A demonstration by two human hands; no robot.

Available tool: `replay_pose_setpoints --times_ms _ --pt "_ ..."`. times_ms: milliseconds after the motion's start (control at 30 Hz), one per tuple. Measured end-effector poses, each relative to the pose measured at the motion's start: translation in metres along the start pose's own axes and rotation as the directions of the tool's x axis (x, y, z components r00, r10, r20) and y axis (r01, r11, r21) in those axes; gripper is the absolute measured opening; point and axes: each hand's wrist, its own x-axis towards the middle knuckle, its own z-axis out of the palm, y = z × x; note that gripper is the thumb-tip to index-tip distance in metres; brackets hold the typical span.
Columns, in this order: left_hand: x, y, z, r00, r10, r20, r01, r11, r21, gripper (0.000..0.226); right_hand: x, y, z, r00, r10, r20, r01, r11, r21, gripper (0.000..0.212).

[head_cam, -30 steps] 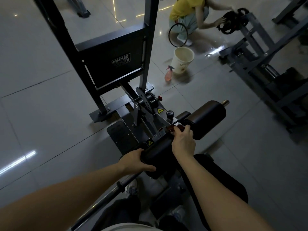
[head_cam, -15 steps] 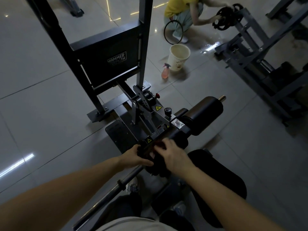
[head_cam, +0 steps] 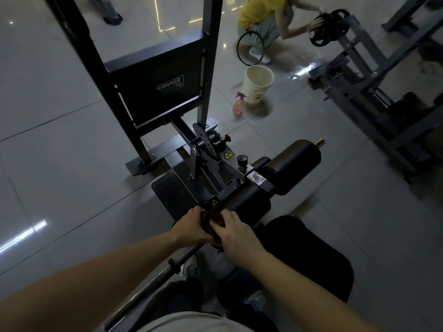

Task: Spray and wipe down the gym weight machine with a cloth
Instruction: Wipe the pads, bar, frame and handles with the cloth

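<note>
Head view, single entry.

Item: cloth (head_cam: 212,219) – small, dark reddish and bunched up. It lies at the near end of the roller pad (head_cam: 249,200) of the weight machine (head_cam: 158,92).

Handling (judged):
- The cloth is light, soft and limp. It is best gathered into a wad in the palm so that no loose corner trails.
- The roller pad looks firm and smooth-skinned, so it is probably slick once wet. It may turn on its axle, so steadying its end with one hand while the other rubs seems wise.
- The machine is heavy steel and will not shift.

Hands:
- The left hand (head_cam: 191,227) is curled at the end of the roller pad with its fingers closed on the cloth.
- The right hand (head_cam: 236,232) is just beside it, and its fingers also pinch the cloth.

Look: the roller pad is a black, matte cylinder with a scuffed silver label at its far end. Whether it is wet cannot be told in this dim light.

Nearby: the spray bottle (head_cam: 238,105) is pink and stands on the floor (head_cam: 60,164) well beyond the roller pad – beside a pale bucket (head_cam: 257,83) and out of reach.
</note>
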Motion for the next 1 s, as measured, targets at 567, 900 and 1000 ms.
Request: replay_pose_setpoints --times_ms 567,900,1000 --pt "-0.010 0.005 0.004 0.994 0.021 -0.106 -0.007 0.991 0.137 0.088 0.009 -0.008 -0.017 0.997 -0.058 0.058 0.058 0.998 -0.005 0.033" --pt "-0.007 0.009 0.013 0.991 -0.018 -0.135 0.059 0.952 0.300 0.117 0.050 0.085 -0.062 0.819 0.571 -0.063 -0.572 0.820 -0.007 0.032" --pt "-0.009 0.005 0.008 0.983 0.064 -0.172 -0.025 0.975 0.221 0.084 0.049 0.028 -0.041 0.924 0.381 -0.034 -0.378 0.924 0.064 0.025"
